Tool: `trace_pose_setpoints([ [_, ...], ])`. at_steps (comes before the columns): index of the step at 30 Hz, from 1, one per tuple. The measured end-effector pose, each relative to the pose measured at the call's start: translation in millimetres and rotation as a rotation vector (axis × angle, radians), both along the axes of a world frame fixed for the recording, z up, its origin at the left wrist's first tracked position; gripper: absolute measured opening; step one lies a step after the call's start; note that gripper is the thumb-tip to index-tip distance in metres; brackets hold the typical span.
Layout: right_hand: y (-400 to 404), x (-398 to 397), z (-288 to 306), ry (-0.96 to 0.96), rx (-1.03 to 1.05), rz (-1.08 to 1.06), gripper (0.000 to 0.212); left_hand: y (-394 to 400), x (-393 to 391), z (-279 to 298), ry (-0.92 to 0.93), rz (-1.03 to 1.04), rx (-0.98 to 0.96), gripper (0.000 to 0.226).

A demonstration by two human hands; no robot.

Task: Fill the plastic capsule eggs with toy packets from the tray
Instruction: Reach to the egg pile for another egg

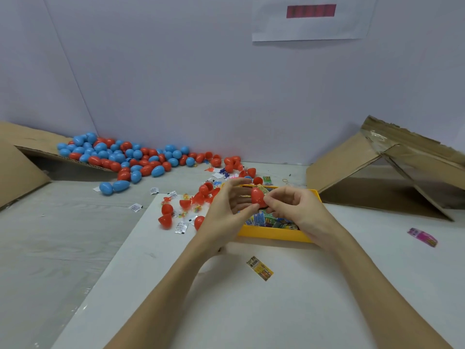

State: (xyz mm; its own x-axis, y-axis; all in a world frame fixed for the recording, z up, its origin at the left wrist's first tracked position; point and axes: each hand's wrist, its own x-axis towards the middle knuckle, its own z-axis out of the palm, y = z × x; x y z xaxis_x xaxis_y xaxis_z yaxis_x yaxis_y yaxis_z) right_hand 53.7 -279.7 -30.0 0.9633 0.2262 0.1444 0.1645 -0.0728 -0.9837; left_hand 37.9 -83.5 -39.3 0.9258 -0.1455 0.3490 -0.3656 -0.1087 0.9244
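Red plastic capsule egg (258, 196) pinched between left hand (227, 210) and right hand (293, 210), above far part of yellow plastic tray (274, 235) holding packets; likely closing step: align halves squarely, press evenly, keep packet edges clear of seam

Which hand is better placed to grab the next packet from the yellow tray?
Probably the right hand: it hovers directly over the packets in the yellow tray, while the left hand cradles the red egg.
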Motion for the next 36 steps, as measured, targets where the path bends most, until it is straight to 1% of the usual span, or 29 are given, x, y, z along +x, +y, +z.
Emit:
trace_pose_setpoints([
  [2, 0.6, 0.3, 0.8, 0.010, -0.015, 0.016, 0.039, 1.1, 0.2, -0.5, -0.001, 0.004, -0.014, 0.043],
  [3, 1.0, 0.4, 0.7, 0.014, -0.013, 0.030, 0.043, 1.2, 0.2, -0.4, -0.018, -0.005, 0.016, 0.040],
  [5, 1.5, 0.9, -0.3, 0.007, -0.006, 0.060, 0.046, 0.1, -0.9, 0.4, -0.041, -0.042, 0.063, 0.040],
  [7, 2.0, 1.4, -1.0, -0.006, -0.011, 0.070, 0.044, -2.6, -1.5, 0.4, -0.073, -0.035, 0.075, 0.042],
  [11, 2.2, 3.7, -3.4, 0.003, 0.047, 0.035, 0.032, -5.7, 0.8, -2.5, -0.112, 0.044, 0.123, 0.041],
  [15, 3.4, 4.7, -6.7, -0.014, 0.057, -0.019, 0.035, -6.9, 0.1, -3.8, -0.171, 0.089, 0.165, 0.046],
  [18, 5.0, 5.4, -7.8, -0.019, 0.024, -0.040, 0.035, -8.4, -1.2, -5.5, -0.229, 0.136, 0.215, 0.035],
  [21, 3.9, 7.1, -7.7, -0.017, 0.015, -0.040, 0.030, -7.7, -1.2, -6.2, -0.207, 0.171, 0.221, 0.027],
  [23, 1.9, 8.1, -8.6, -0.050, -0.022, -0.038, 0.023, -7.5, -1.0, -6.0, -0.193, 0.174, 0.245, 0.028],
  [25, 2.2, 8.5, -9.9, -0.075, -0.032, -0.051, 0.019, -6.8, -1.5, -4.3, -0.177, 0.159, 0.247, 0.034],
  [27, 3.4, 7.3, -9.4, -0.071, -0.016, -0.074, 0.024, -7.4, -2.8, -1.9, -0.179, 0.110, 0.255, 0.045],
  [29, 4.7, 6.4, -8.3, -0.059, -0.039, -0.064, 0.033, -7.4, -3.5, -0.9, -0.208, 0.068, 0.297, 0.049],
  [31, 4.9, 5.6, -7.2, -0.032, -0.037, -0.024, 0.038, -8.4, -5.0, -0.9, -0.226, 0.064, 0.321, 0.042],
  [33, 4.8, 4.9, -5.7, -0.013, -0.004, 0.002, 0.040, -8.5, -4.9, -2.1, -0.203, 0.081, 0.320, 0.035],
  [36, 2.9, 4.9, -6.0, -0.042, -0.026, -0.009, 0.036, -8.3, -3.2, -4.1, -0.184, 0.083, 0.350, 0.029],
])
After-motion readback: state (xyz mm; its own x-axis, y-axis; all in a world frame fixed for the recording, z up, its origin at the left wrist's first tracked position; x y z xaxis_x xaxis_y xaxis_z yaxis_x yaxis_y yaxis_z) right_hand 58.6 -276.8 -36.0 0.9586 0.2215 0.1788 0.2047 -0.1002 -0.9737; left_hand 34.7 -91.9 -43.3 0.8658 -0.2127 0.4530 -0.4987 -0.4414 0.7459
